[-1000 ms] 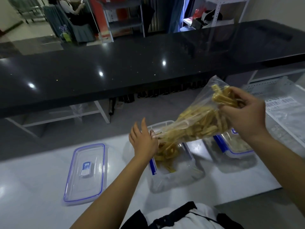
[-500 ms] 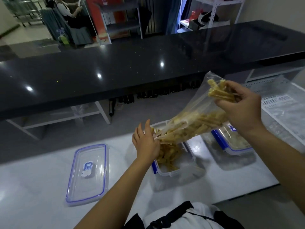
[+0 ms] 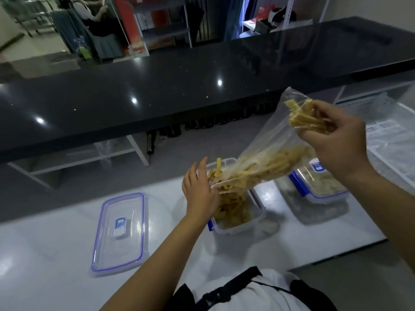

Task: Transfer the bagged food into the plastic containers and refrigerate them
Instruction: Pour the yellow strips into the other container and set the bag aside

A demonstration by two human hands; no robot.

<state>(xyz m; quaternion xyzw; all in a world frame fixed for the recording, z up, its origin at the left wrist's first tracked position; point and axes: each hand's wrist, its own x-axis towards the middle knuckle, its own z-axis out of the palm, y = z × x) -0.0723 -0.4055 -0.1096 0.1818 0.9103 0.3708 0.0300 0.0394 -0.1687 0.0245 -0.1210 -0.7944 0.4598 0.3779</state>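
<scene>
Bag (image 3: 265,144) hangs tilted over the box (image 3: 238,221), mouth at 7 o'clock; right hand (image 3: 336,142) pinches its raised end, left hand (image 3: 199,189), fingers mostly hidden, pinches the mouth. Lid (image 3: 121,232) label unreadable; second box (image 3: 318,187) partly hidden.

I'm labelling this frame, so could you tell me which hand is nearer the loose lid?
Left. The left hand is just right of the lid; the right hand is far right, holding the bag.

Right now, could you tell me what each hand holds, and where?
Right hand grips the clear food bag by its raised bottom end; left hand holds its open mouth.
</scene>
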